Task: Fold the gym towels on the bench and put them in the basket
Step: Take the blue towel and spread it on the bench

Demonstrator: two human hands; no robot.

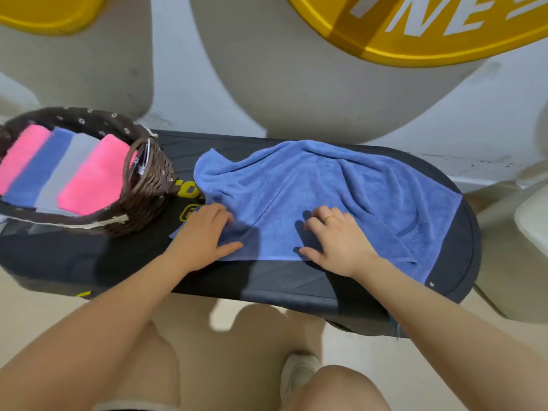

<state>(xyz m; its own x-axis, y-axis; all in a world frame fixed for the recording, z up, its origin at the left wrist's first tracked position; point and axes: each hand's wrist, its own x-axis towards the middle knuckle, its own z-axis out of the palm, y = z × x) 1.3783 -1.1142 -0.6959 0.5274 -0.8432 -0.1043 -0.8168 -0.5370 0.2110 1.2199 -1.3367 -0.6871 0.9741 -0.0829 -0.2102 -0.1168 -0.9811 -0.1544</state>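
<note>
On the bench (296,280), a dark padded one with yellow lettering partly covered, a blue towel (341,188) lay spread and rumpled over the middle and right part of the pad. Its far edge was bunched in soft ridges; its near edge lay straight along the bench's near side. Its right end ran toward the bench's rounded right end without covering it.

Left hand (204,232) rested palm down on the towel's near left corner, fingers extended and slightly spread, thumb lying out along the near hem. Nothing gripped; it pressed flat. Right hand (335,238) rested palm down on the towel further right along the bench, near the same hem, fingers bent a little at the knuckles with tips on the cloth, thumb stretched leftward. A gold ring (328,218) showed on one finger. No fold of cloth was seen pinched in either hand.

At the bench's left end stood a dark wicker basket (148,185) with a patterned fabric lining. Inside it, folded towels lay side by side: pink (20,155), blue (41,167), grey (66,173), pink (95,176).

Behind the bench, a grey-and-white wall (267,84) carried a yellow sign with white letters (430,25). Below the bench, the person's bare knees and one white shoe (299,372) showed against a pale floor.
</note>
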